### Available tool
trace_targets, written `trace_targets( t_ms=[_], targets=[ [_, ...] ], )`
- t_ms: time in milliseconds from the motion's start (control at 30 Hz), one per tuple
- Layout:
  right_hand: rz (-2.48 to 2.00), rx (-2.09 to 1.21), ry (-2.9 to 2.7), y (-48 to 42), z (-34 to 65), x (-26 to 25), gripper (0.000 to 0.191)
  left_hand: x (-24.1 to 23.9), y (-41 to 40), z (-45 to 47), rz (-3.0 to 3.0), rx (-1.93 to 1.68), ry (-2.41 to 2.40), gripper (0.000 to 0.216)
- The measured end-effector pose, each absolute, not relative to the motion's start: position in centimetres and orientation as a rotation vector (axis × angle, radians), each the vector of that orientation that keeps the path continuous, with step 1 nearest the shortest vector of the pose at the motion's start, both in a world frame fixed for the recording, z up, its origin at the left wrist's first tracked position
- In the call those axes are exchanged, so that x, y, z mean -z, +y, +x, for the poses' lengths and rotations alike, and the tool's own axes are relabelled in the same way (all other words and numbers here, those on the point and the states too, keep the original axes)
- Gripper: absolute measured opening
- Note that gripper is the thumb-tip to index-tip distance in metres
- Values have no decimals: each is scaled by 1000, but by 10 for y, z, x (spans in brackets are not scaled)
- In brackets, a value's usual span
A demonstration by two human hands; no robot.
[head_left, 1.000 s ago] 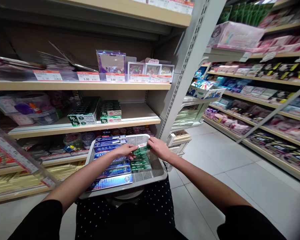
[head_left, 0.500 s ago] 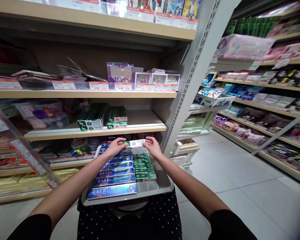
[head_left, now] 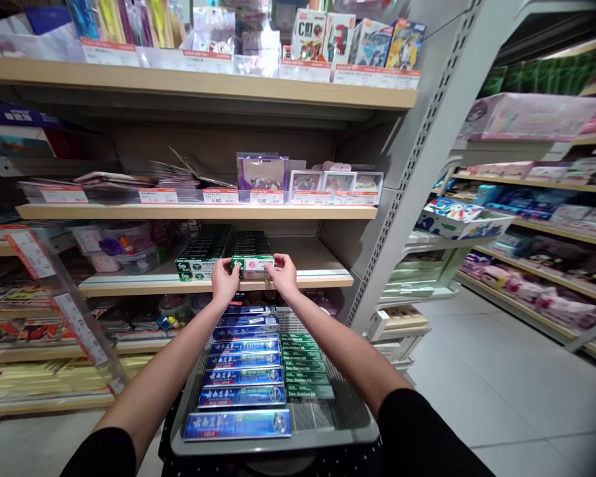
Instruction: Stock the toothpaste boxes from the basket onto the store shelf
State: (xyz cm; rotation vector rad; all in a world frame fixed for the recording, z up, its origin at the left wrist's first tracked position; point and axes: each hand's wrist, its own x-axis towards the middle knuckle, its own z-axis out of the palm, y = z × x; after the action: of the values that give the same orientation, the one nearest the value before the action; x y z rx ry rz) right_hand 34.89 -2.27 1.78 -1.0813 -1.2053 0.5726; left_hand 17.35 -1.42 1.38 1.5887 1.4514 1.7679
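My left hand (head_left: 225, 281) and my right hand (head_left: 284, 275) grip opposite ends of a slim green and white toothpaste box (head_left: 253, 266). It is level at the front edge of the lower shelf (head_left: 312, 273), in front of a stack of similar green boxes (head_left: 251, 240). Whether it touches that stack, I cannot tell. Left of it stands another stack of green and white boxes (head_left: 197, 266). On my lap, the grey basket (head_left: 273, 447) holds a row of blue toothpaste boxes (head_left: 238, 424) and a row of green boxes (head_left: 308, 389) marked Doc.Golden.
Above, a shelf (head_left: 203, 212) carries price tags, flat packets and small clear-fronted boxes (head_left: 322, 185). Plastic tubs (head_left: 129, 248) sit left of the green stacks. A slanted strip of price labels (head_left: 79, 324) crosses the left side. A metal upright (head_left: 402, 179) bounds the shelving at right.
Both hands have moved forward from over the basket to the lower shelf's front edge, taking the toothpaste box with them. The camera view has shifted, showing more of the upper shelf.
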Motion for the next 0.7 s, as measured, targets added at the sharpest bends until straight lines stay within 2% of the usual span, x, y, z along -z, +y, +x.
trace_targets(
  t_ms=[233, 400, 700],
  targets=[
    [-1151, -409, -1294, -7, 346, -5, 35, 1, 0, 174, 1682, -1740, 1494, 26],
    [-1075, -520, -1257, -1, 344, 0, 48, 7, 7, 176, 1598, -1804, 1450, 23],
    [-1193, -520, -1339, 11, 340, 1, 45, 8, 18, 187, 1527, -1864, 1485, 21]
  ],
)
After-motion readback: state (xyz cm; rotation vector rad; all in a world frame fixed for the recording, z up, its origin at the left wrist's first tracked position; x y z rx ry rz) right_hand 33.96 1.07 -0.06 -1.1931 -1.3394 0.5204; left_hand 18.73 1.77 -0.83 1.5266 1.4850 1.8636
